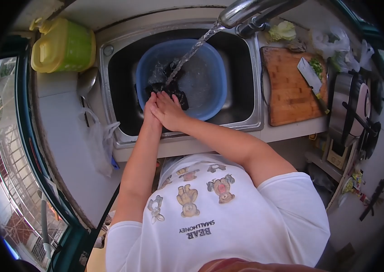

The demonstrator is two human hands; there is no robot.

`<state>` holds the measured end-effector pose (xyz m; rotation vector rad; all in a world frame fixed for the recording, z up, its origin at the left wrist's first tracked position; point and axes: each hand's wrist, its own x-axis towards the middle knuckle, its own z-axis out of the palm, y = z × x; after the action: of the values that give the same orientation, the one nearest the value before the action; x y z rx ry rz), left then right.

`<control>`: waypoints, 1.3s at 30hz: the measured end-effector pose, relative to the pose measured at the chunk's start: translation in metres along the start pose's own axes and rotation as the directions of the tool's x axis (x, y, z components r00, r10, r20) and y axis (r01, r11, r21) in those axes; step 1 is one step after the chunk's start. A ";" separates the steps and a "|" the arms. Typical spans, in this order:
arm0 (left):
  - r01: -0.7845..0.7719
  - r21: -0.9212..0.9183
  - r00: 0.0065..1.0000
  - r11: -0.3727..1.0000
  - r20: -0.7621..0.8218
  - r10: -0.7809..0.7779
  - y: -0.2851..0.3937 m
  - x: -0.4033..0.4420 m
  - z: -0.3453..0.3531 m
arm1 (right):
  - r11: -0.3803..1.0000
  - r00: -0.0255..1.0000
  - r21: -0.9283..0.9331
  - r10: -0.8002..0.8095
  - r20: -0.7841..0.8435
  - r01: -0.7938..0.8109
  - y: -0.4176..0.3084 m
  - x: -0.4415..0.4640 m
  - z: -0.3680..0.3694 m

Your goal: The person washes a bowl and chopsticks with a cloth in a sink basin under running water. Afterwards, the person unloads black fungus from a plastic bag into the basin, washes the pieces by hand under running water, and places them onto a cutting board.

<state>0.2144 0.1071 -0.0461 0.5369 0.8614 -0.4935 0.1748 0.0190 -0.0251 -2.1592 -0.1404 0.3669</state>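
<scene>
My left hand (151,110) and my right hand (172,114) are pressed against each other at the near left rim of a blue basin (221,72). Fingers of the right hand stretch out over the left, which is partly covered. Just beyond the fingertips a wet, dark, crumpled item that looks like cloth (183,99) lies in the basin; any contact with it is hard to make out. Water (199,41) streams from the metal faucet (242,12) onto the dark item. The basin stands inside a steel sink (257,90).
Right of the sink, a wooden cutting board (287,99) carries a knife (309,75) and chopped greens (315,68). Cabbage (282,31) lies behind it. A yellow-green jug (63,47), a ladle (87,81) and a plastic bag (99,145) are on the left.
</scene>
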 end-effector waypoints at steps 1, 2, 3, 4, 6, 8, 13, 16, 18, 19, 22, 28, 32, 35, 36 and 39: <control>-0.016 0.038 0.999 0.999 -0.041 0.018 0.004 0.001 -0.006 | 0.999 0.997 0.005 -0.037 0.069 0.037 -0.003 -0.008 -0.004; -0.033 0.073 0.996 0.997 -0.080 0.038 0.008 0.004 -0.011 | 0.997 0.987 0.010 -0.076 0.138 0.076 -0.003 -0.013 -0.011; -0.111 0.140 0.979 0.984 -0.155 0.132 0.017 0.006 -0.011 | 0.976 0.989 0.189 -0.122 0.079 0.105 -0.001 -0.016 -0.020; -0.181 0.212 0.947 0.960 -0.225 0.229 0.025 0.003 -0.006 | 0.971 0.972 0.180 0.120 0.200 -0.156 0.000 -0.009 -0.043; -0.284 0.318 0.933 0.904 -0.127 0.338 0.030 -0.014 0.006 | 0.999 0.964 0.036 -0.006 -0.267 0.017 0.047 0.026 -0.042; -0.288 0.334 0.929 0.898 -0.130 0.346 0.027 -0.031 0.013 | 0.971 0.976 -0.235 0.001 -0.217 -0.053 0.082 0.069 -0.044; -0.255 0.329 0.918 0.909 -0.212 0.334 0.021 -0.050 0.011 | 0.958 0.965 -0.117 0.264 0.010 -0.261 0.106 0.097 0.001; -0.269 0.313 0.914 0.911 -0.216 0.344 0.022 -0.051 0.001 | 0.659 0.885 0.591 0.347 0.311 -0.465 0.105 0.099 -0.019; -0.260 0.311 0.912 0.914 -0.231 0.339 0.021 -0.050 -0.007 | 0.450 0.858 0.732 0.307 0.411 -0.511 0.100 0.092 -0.035; -0.271 0.294 0.918 0.916 -0.208 0.338 0.020 -0.049 -0.008 | 0.373 0.858 0.776 0.294 0.421 -0.509 0.096 0.093 -0.044; -0.289 0.266 0.919 0.920 -0.192 0.344 0.014 -0.046 -0.011 | 0.252 0.872 0.838 0.216 0.439 -0.484 0.068 0.093 -0.059; -0.228 0.196 0.955 0.954 -0.148 0.259 0.000 -0.039 -0.002 | 0.423 0.949 0.850 0.177 0.263 -0.314 0.024 0.076 -0.054; -0.111 0.107 0.977 0.988 -0.169 0.128 -0.016 -0.027 -0.001 | 0.879 0.980 0.446 0.198 -0.019 -0.169 0.018 0.072 -0.051; 0.017 -0.055 1.000 0.998 0.012 -0.016 -0.010 -0.030 0.012 | 0.971 0.961 0.027 -0.233 -0.146 0.240 0.014 0.047 -0.037; 0.075 -0.117 0.992 0.990 0.114 -0.061 -0.007 -0.032 0.017 | 0.961 0.958 0.052 -0.267 -0.108 0.273 0.016 0.035 -0.025; 0.025 -0.027 0.999 0.999 -0.024 -0.025 0.000 -0.026 0.015 | 0.974 0.995 0.216 -0.083 0.059 0.069 -0.002 0.007 -0.025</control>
<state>0.2087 0.1027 -0.0174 0.5090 0.8973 -0.4987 0.1895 0.0023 -0.0113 -1.9242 -0.2116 0.3924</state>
